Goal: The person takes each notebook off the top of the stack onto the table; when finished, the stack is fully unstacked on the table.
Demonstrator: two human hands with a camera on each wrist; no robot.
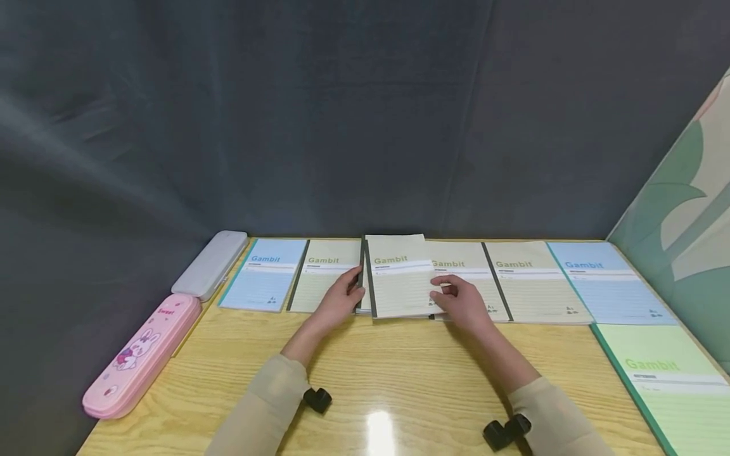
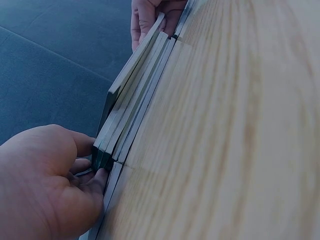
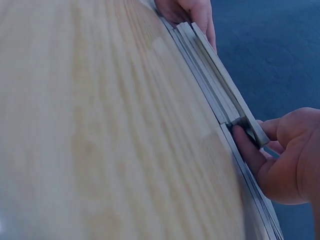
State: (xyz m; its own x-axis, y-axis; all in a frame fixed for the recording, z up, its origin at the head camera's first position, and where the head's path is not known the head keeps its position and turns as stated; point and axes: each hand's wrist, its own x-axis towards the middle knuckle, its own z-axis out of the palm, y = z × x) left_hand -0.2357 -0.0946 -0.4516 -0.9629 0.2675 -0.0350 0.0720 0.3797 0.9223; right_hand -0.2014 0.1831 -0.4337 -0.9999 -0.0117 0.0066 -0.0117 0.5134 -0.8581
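Observation:
A small stack of cream "Gambit" notebooks [image 1: 399, 275] lies at the middle of the row on the wooden table [image 1: 399, 380]. My left hand [image 1: 353, 288] grips the stack's left, dark-spined edge, fingers curled round it. My right hand [image 1: 441, 294] pinches the right edge, thumb on top. In the left wrist view the left hand [image 2: 87, 167] holds the near corner of the stack [image 2: 135, 110], whose top notebook is lifted slightly. The right wrist view has the right hand [image 3: 252, 145] clasping the stack [image 3: 215, 80] at its corner.
Single notebooks lie flat on both sides: blue [image 1: 265, 272] and cream [image 1: 322, 278] on the left, cream [image 1: 527, 282], blue [image 1: 607, 282] and green [image 1: 667, 373] on the right. A pink pencil case [image 1: 139, 354] and a grey one [image 1: 211, 263] sit at the left edge. A dark cloth hangs behind.

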